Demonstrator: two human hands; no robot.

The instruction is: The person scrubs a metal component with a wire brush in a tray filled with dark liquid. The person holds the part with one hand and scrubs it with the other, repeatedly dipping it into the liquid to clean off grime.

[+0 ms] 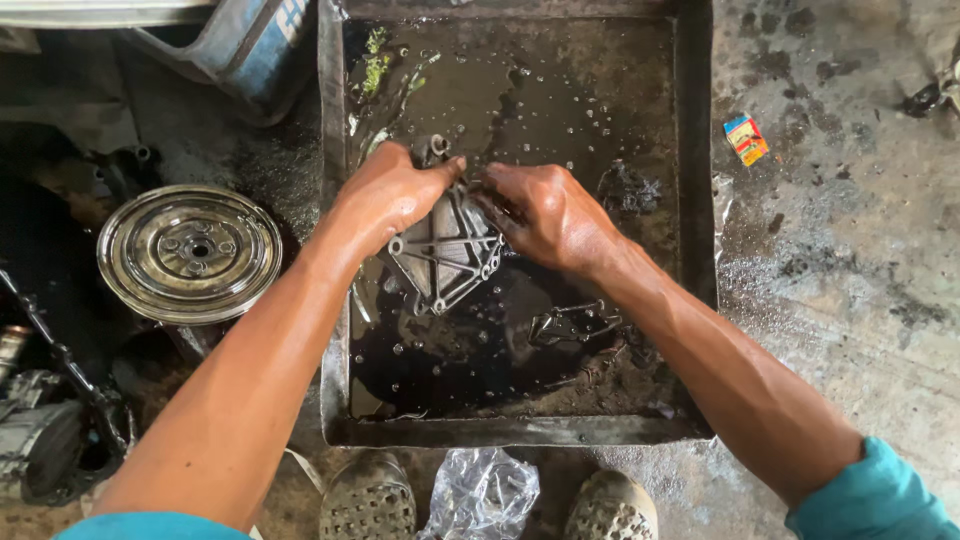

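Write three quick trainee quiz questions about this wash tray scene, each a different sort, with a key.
1. True or false: both hands grip the ribbed metal cover over the tray.
2. Which lies outside the tray on its right? A) small colourful box B) round shiny metal cover C) clear plastic bag
3. Fill in: the tray holds dark, oily ____.

Key: 1 true: left hand and right hand both hold it. 2 A, the small colourful box. 3 liquid.

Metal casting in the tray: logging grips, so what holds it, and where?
Both hands: left hand and right hand grip the grey ribbed casting at its upper end.
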